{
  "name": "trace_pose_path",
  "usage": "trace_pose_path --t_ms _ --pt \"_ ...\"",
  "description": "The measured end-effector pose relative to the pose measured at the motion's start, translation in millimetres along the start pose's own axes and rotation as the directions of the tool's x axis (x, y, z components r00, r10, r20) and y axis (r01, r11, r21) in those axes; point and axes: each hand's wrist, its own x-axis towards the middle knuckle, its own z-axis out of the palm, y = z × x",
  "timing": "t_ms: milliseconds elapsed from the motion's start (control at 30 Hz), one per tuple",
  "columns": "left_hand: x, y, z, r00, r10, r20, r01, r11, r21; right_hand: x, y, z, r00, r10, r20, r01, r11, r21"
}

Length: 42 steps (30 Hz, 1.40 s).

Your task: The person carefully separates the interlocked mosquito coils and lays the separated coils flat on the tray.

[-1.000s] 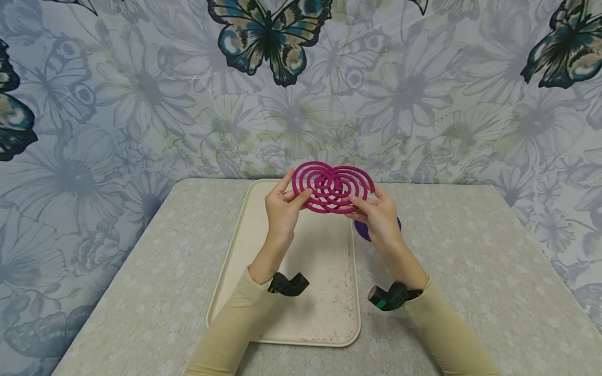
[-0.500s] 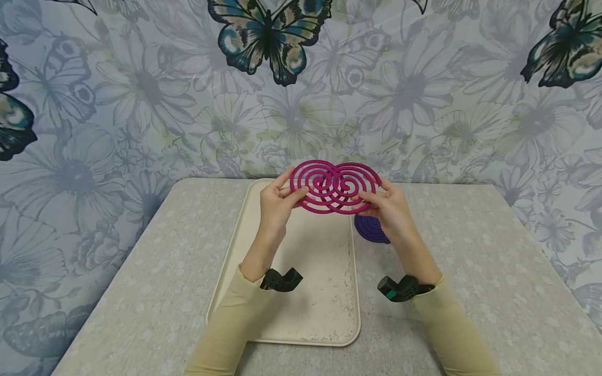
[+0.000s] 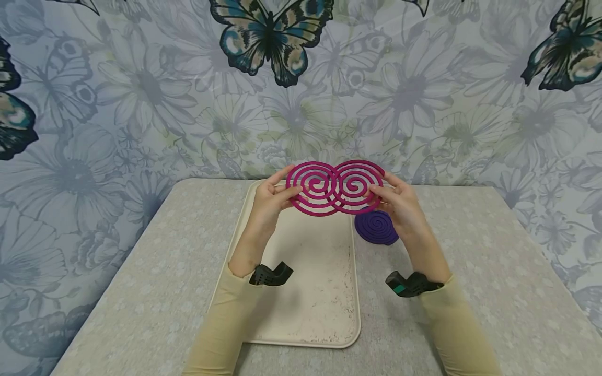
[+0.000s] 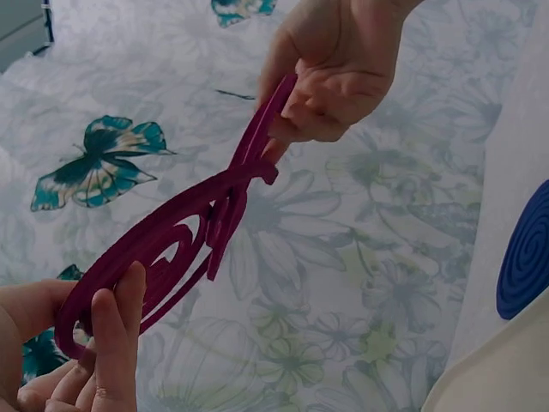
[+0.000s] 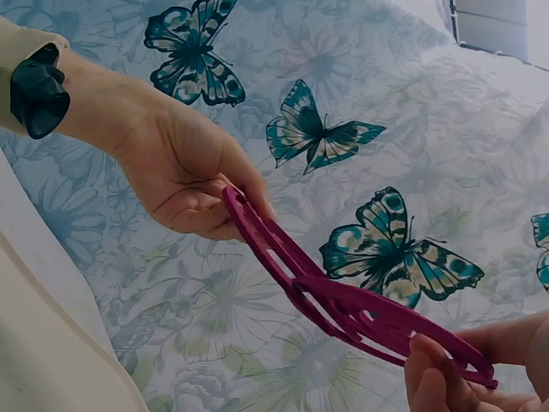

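Note:
Two magenta mosquito coils overlap in the middle of the head view, held up above the far end of the tray. My left hand point(image 3: 269, 204) pinches the outer side of the left mosquito coil point(image 3: 314, 163) between thumb and fingers. On the other side, my right hand point(image 3: 404, 206) pinches the outer edge of the right mosquito coil point(image 3: 359, 162). Their inner sides cross each other at the centre. From the left wrist view, the two coils tilt apart at a slight angle where their rings point(image 4: 225, 176) meet. Behind my right wrist lies a purple mosquito coil point(image 3: 375, 228).
A cream tray point(image 3: 312, 297) with brown specks along its right side lies under my forearms. It rests on a pale patterned tabletop point(image 3: 155, 271). At the back rises a wall covering point(image 3: 291, 125) printed with flowers and butterflies.
My hands have moved apart, left hand leftward and right hand rightward. The two magenta coils overlap less, their centres now farther apart. More of the purple coil shows.

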Motion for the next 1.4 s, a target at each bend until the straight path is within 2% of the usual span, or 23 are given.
trace_pose_path --t_ms 100,267,467,700,900,1033,1167,1300,1400 --pt "-0.7 -4.6 5.1 0.998 0.011 -0.063 -0.012 1.0 -0.025 0.4 5.3 4.5 0.998 -0.039 -0.039 0.04 0.999 0.022" --pt "-4.3 -14.1 16.3 0.986 0.038 -0.165 -0.048 0.997 -0.054 0.4 14.2 11.3 0.993 -0.08 -0.084 0.083 0.996 0.04" --pt "-3.3 -16.5 18.2 0.986 0.041 -0.16 -0.047 0.998 -0.034 1.5 15.7 12.7 0.985 -0.106 -0.139 0.111 0.993 0.03" --pt "1.4 -11.1 9.8 0.987 0.005 -0.159 -0.006 1.0 -0.003 2.1 12.3 11.7 0.991 -0.097 -0.09 0.099 0.995 0.022" --pt "3.2 -8.1 3.5 0.992 -0.003 -0.126 0.013 0.997 0.079 2.2 7.4 7.4 0.995 -0.075 -0.062 0.076 0.997 0.012" --pt "4.6 -6.1 -2.1 0.997 -0.013 -0.074 0.023 0.989 0.143 3.0 3.8 0.7 0.999 -0.039 -0.022 0.039 0.999 0.003" --pt "5.9 -3.1 -10.3 0.999 -0.039 0.019 0.035 0.983 0.18 3.4 -0.4 -8.5 0.998 -0.001 0.066 0.003 1.0 -0.028" --pt "6.2 1.1 -19.1 0.99 -0.071 0.121 0.044 0.976 0.212 3.2 -5.2 -19.9 0.982 0.022 0.185 -0.006 0.996 -0.084" --pt "5.5 4.6 -22.6 0.986 -0.082 0.146 0.047 0.972 0.229 2.3 -9.0 -27.4 0.969 0.034 0.243 -0.012 0.996 -0.091"
